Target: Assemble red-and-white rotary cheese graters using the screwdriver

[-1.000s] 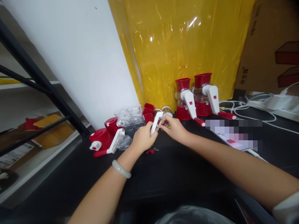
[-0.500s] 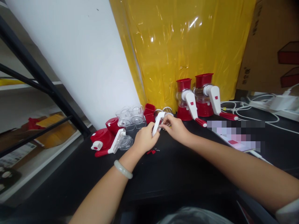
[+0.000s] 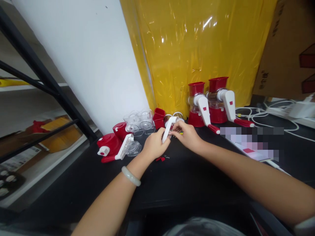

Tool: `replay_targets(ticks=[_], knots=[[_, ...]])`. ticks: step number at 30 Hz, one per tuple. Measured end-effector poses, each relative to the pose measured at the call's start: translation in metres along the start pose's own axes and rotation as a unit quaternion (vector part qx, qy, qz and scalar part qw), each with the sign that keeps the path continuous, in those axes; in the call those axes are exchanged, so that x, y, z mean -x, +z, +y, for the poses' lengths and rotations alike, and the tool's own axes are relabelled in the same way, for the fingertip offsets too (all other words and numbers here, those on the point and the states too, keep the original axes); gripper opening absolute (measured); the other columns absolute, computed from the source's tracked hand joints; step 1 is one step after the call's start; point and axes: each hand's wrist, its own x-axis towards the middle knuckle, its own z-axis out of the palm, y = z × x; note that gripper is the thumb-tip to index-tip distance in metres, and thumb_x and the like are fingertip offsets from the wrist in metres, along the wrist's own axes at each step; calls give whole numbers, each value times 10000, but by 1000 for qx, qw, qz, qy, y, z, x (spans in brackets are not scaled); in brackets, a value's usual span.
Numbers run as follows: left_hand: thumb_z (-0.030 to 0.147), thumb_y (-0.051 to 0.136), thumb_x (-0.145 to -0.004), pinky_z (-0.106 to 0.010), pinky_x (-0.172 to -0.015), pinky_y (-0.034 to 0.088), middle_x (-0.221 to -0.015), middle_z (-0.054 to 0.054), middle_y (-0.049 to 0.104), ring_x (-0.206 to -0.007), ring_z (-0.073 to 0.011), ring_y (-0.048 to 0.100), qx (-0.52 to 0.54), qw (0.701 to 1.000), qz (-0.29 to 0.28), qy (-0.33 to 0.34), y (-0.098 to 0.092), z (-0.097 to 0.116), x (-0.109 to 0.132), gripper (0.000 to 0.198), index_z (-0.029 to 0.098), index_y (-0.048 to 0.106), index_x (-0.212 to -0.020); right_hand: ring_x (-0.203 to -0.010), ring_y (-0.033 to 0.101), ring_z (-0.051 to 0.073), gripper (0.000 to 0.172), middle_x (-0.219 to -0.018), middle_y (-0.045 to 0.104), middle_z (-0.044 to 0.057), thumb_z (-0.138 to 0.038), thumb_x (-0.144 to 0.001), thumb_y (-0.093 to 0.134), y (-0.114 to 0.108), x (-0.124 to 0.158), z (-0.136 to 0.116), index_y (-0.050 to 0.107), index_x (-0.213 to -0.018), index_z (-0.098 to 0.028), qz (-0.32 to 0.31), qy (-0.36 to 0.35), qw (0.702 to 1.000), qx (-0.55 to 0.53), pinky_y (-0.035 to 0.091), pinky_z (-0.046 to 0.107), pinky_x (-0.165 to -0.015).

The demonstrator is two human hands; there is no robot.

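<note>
Holding the bent white plastic crank arm (image 3: 167,128), your L hand (image 3: 156,144) prob. steadies it for your R hand (image 3: 188,134) close by; can't tell what, if anything, that grip holds.

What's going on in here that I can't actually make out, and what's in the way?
All in the head view:
- Lower end of the white part: covered by the left hand's grip.
- Whether the right hand's grip pinches anything: too small, partly hidden by its fingers.
- Exact shape of the red bits: too small.
- The flat device's display: pixelated.
- Cardboard box's far side: cut off by the right edge.
</note>
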Motion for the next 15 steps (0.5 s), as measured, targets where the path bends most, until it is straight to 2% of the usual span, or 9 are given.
replay_targets(ticks=[2,5,9,12,15], knots=[[332,512,-897,-262,-585,375,-763,-14,667,-638,-184,613,16,1000,0,4,0,0,0,175,213,577,-1008,-686,643,143,168,-772,679,15,-234,-798,711,-1,1,1,545,-813,-212,-3,-7,1000,17,501,274,-652],[316,521,-890,-259,-601,389,-776,-10,667,-645,-174,608,36,999,-3,19,-1,1,0,174,211,583,-1015,-645,627,139,175,-742,678,11,-297,-806,722,-4,4,0,577,-853,-212,-9,-19,995,98,460,255,-604],[301,515,-893,-251,-597,383,-753,3,642,-626,-155,579,58,998,0,36,-2,3,0,157,204,580,-999,-572,580,131,216,-640,644,1,-416,-854,663,-8,7,-3,614,-852,-205,22,-69,973,217,372,247,-550],[298,520,-891,-248,-610,388,-746,8,627,-631,-147,567,81,996,8,48,-2,3,0,152,199,577,-992,-558,559,134,285,-601,622,5,-486,-889,593,-11,6,-7,626,-834,-208,32,-88,963,254,346,258,-551],[298,530,-889,-242,-617,393,-730,16,611,-621,-134,555,115,992,8,60,-2,0,0,143,194,575,-975,-629,577,165,319,-649,633,33,-529,-874,590,-14,3,-10,623,-811,-218,22,-88,960,264,372,285,-605]])
